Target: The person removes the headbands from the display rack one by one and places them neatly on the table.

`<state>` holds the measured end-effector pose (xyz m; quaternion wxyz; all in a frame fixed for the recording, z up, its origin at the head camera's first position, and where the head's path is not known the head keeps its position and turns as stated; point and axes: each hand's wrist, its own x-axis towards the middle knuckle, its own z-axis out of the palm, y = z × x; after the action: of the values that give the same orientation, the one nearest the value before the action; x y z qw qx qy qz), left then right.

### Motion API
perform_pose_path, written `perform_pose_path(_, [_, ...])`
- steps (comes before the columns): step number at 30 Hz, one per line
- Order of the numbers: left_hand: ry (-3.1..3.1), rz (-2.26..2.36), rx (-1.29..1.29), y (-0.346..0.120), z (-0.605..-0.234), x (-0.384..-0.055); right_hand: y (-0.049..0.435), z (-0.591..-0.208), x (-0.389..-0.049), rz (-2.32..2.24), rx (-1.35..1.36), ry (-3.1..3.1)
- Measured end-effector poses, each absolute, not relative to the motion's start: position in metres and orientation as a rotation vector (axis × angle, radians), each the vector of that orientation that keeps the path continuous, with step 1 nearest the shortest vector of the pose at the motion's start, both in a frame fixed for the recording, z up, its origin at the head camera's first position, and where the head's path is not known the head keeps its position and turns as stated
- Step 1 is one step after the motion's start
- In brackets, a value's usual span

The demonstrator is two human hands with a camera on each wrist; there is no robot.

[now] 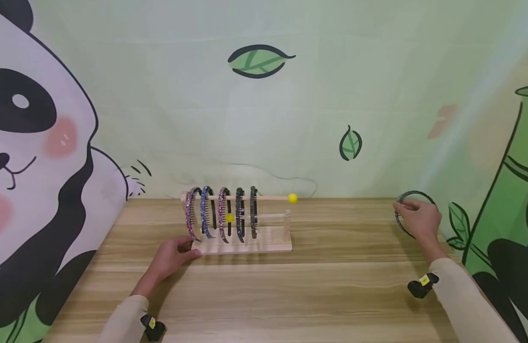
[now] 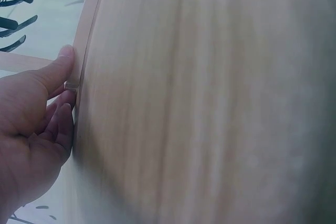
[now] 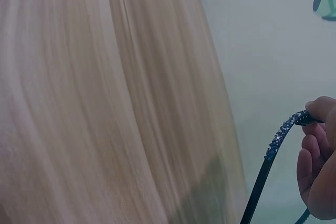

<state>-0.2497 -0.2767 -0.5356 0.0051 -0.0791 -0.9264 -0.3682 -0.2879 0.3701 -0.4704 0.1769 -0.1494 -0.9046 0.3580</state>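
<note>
1. The dark beaded headband (image 3: 283,132) is in the right hand (image 1: 419,220), pinched between thumb and fingers near the 10 o'clock side of its loop as the head view shows it. The right wrist view shows blue and silver beading, with a plain black end running toward 7 o'clock.

2. The key relation: from the right hand, the wooden headband rack (image 1: 246,246) lies at 9 o'clock, well apart across the table (image 1: 332,286). Its long axis runs from 9 to 3 o'clock. The rear dowel (image 1: 274,197) points its free end, capped by a yellow ball (image 1: 292,198), toward 3 o'clock, the side where the held headband is.

3. Five beaded headbands (image 1: 221,209) hang along the rack toward its 9 o'clock end; a bare stretch of rear dowel lies between the last one and that ball. The front dowel (image 1: 272,216) ends the opposite way, in a second yellow ball (image 1: 229,217).

4. The left hand (image 1: 171,257) is the nearer one, gripping the rack's base at its 7 o'clock corner, thumb above, fingers curled below.

5. No brand or writing can be read; the black wrist devices (image 1: 417,288) carry yellow labels too small to make out.
</note>
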Motion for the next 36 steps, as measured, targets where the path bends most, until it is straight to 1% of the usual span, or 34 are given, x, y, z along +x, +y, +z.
perform_pose_path(25, [-2.911,-1.157,-0.226,-0.278,-0.538,-0.252,0.382,-0.502,-0.3,0.9,-0.433,-2.717])
perform_pose_path(36, [-2.898,-1.163,-0.26,-0.277,-0.535,-0.25,0.382,-0.515,-0.303,0.939,-0.48,-2.691])
